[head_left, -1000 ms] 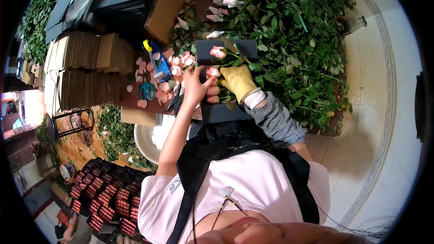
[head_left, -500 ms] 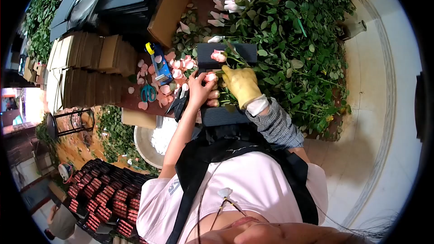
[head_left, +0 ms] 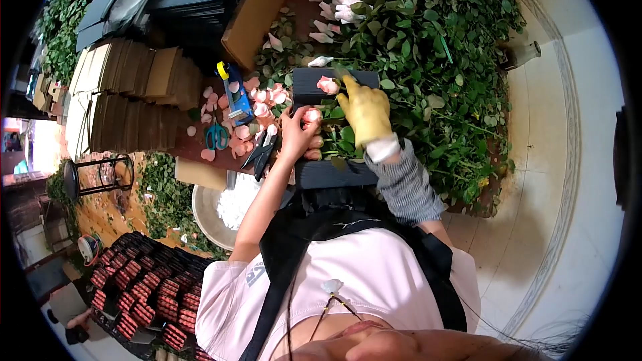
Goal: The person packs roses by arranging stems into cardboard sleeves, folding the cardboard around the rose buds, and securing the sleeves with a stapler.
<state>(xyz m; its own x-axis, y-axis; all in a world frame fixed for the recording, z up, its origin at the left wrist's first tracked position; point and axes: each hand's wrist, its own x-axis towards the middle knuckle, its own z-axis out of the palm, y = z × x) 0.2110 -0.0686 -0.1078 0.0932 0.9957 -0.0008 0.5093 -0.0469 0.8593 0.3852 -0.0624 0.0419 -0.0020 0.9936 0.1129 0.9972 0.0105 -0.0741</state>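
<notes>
My bare left hand [head_left: 297, 132] is closed round the head of a pink rose [head_left: 311, 115], at the end of a short row of pink roses [head_left: 313, 142]. To its right, my right hand [head_left: 364, 113] wears a yellow glove; its thumb and index finger are apart, beside the stem of another pink rose [head_left: 328, 85]. That rose lies on a dark ribbed board [head_left: 304, 79]. A blurred leaf is at the gloved fingertip. Nearer my body lies a second ribbed board [head_left: 334, 174].
Leafy stems [head_left: 428, 93] cover the right side. At left are loose petals [head_left: 241, 140], a blue tape dispenser [head_left: 239, 103], teal scissors [head_left: 216, 137], black scissors [head_left: 263, 154] and cardboard stacks [head_left: 140, 80]. A basin [head_left: 207, 210] is below. Another person's arm [head_left: 79, 319] shows at lower left.
My gloved right hand has moved away from the rose row, up and to the right, towards the rose on the far board. My left hand has stayed at the row, closing round a rose head.
</notes>
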